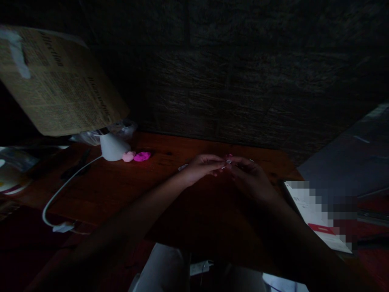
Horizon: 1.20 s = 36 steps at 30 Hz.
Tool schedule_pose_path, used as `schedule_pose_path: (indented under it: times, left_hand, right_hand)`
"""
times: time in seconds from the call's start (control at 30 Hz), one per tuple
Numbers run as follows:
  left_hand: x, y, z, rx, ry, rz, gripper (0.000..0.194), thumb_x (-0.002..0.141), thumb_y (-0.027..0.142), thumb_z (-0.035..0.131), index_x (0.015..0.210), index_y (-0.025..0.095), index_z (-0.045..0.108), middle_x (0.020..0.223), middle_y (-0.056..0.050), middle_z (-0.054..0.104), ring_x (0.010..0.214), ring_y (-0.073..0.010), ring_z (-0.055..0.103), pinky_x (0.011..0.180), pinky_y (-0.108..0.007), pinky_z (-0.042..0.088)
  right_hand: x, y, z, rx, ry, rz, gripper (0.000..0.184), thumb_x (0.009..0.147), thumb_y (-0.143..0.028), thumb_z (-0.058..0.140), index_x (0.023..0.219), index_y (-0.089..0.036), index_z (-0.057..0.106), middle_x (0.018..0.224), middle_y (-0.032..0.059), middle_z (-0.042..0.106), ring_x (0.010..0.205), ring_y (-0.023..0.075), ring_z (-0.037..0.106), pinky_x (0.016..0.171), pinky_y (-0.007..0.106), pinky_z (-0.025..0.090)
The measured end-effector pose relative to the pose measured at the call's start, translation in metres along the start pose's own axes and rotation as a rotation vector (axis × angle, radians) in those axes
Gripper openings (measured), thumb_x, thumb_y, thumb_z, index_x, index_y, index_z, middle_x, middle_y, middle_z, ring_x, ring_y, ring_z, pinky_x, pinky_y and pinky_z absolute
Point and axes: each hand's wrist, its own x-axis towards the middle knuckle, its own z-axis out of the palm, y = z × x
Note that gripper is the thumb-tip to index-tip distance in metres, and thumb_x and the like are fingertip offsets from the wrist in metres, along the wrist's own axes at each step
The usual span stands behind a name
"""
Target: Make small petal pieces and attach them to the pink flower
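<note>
The scene is very dim. My left hand [202, 167] and my right hand [251, 178] meet above the middle of a reddish wooden table [158, 182]. Their fingertips are pinched together around something tiny at about the point where they touch; a speck of pink shows there, but I cannot make out what it is. Both forearms reach in from the bottom of the view.
A white lamp base [113, 147] with a white cable [60, 190] stands at the back left, beside a pale pink lump [129, 156] and a bright pink lump [142, 156]. Newspaper [57, 81] hangs over the lamp. White paper [316, 219] lies at the right. A dark wall stands behind.
</note>
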Motion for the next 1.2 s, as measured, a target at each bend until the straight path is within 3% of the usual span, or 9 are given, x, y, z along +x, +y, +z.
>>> schedule_pose_path:
  times: [0.33,0.67,1.2]
  left_hand:
    - [0.0,0.0,0.001,-0.119,-0.033,-0.065,0.045,0.056,0.044,0.094,0.088,0.015,0.077,0.084,-0.003,0.072,0.075,-0.0097,0.062,0.069,-0.024,0.043]
    - [0.001,-0.003,0.0,-0.186,0.002,-0.099,0.043,0.056,0.033,0.095,0.09,0.016,0.074,0.083,-0.001,0.071,0.076,-0.0098,0.063,0.074,-0.026,0.044]
    - [-0.002,0.001,0.006,-0.216,-0.006,-0.143,0.044,0.053,0.032,0.096,0.089,0.017,0.076,0.082,0.0,0.072,0.076,-0.0093,0.064,0.072,-0.023,0.045]
  right_hand:
    - [-0.001,0.002,0.004,0.182,-0.009,0.081,0.027,0.067,-0.044,0.088,0.087,-0.028,0.08,0.089,0.0001,0.071,0.071,0.0133,0.057,0.058,0.025,0.041]
    - [0.0,0.007,0.005,0.204,-0.014,0.094,0.028,0.065,-0.044,0.09,0.088,-0.03,0.081,0.078,-0.0019,0.066,0.063,0.0107,0.05,0.056,0.024,0.038]
    - [-0.001,0.005,0.011,0.338,-0.004,0.155,0.029,0.06,-0.044,0.094,0.078,-0.028,0.077,0.07,-0.0042,0.061,0.056,0.0075,0.044,0.051,0.023,0.036]
